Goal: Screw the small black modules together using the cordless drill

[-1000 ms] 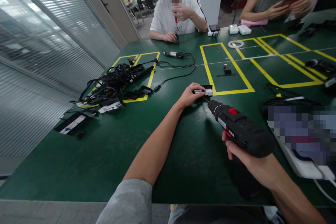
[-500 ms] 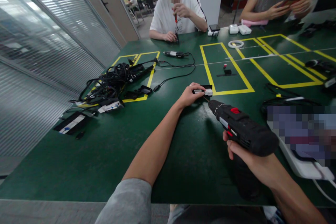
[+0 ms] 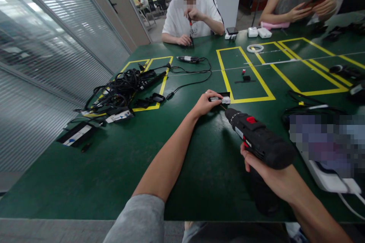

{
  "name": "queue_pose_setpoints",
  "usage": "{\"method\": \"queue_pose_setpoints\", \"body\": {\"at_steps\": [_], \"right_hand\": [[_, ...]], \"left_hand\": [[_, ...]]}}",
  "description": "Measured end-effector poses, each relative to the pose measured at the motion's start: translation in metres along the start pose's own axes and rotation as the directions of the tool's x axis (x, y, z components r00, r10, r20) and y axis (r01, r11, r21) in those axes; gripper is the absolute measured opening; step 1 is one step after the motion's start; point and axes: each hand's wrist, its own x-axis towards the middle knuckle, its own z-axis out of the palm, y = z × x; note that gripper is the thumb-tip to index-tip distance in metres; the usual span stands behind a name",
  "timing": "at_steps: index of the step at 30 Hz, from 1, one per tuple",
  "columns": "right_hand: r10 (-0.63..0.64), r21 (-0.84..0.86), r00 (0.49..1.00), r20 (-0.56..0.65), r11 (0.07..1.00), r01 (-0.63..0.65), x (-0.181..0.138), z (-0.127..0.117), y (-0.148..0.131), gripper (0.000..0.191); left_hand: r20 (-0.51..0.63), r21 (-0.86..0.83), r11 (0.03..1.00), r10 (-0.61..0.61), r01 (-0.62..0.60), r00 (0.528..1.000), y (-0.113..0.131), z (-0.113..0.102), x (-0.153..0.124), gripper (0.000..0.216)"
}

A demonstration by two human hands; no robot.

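My right hand (image 3: 256, 161) is wrapped round the grip of a black cordless drill (image 3: 259, 136) with red switches. The drill points up and left, and its thin bit (image 3: 223, 108) reaches to the near side of a small black and white block-shaped part (image 3: 226, 100). Whether the bit touches the part I cannot tell. On the green table (image 3: 182, 190), my left hand (image 3: 207, 102) pinches that part from the left, fingers over its top. Some of the part is hidden under the fingers.
Tangled black cables (image 3: 128, 87) lie to the left, near a flat black-and-white piece (image 3: 78, 133). A pen-shaped tool (image 3: 188, 59) with a cord is farther back. Yellow tape rectangles (image 3: 252, 100) mark the table. Across it, a person (image 3: 194, 15) holds a screwdriver; another (image 3: 299, 7) holds a phone.
The drill and my right hand have shifted slightly left, the chuck a little nearer the part. My left hand keeps its hold, and the view has moved slightly.
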Motion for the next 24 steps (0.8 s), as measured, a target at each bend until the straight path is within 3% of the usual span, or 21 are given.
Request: {"method": "queue_pose_setpoints", "body": {"at_steps": [7, 13, 19, 24], "right_hand": [[-0.036, 0.000, 0.999, 0.014, 0.999, 0.036, -0.0002, -0.0021, -0.0041, 0.010], [-0.041, -0.052, 0.999, -0.030, 0.998, 0.040, -0.0017, 0.0011, -0.0009, 0.027], [-0.032, -0.054, 0.999, 0.004, 0.998, 0.033, -0.0008, -0.0008, -0.0011, 0.018], [-0.033, -0.037, 0.999, -0.012, 0.999, 0.032, -0.0024, 0.0012, -0.0023, 0.024]], "left_hand": [[0.001, 0.016, 1.000, 0.004, -0.004, 1.000, 0.0006, 0.0003, 0.0000, 0.023], [-0.002, 0.025, 1.000, 0.007, -0.007, 1.000, -0.0019, 0.0010, 0.0007, 0.022], [-0.003, 0.005, 1.000, 0.018, -0.018, 1.000, -0.0033, 0.0010, 0.0006, 0.022], [-0.004, 0.001, 1.000, 0.006, -0.006, 1.000, -0.0022, 0.0008, 0.0002, 0.022]]}}
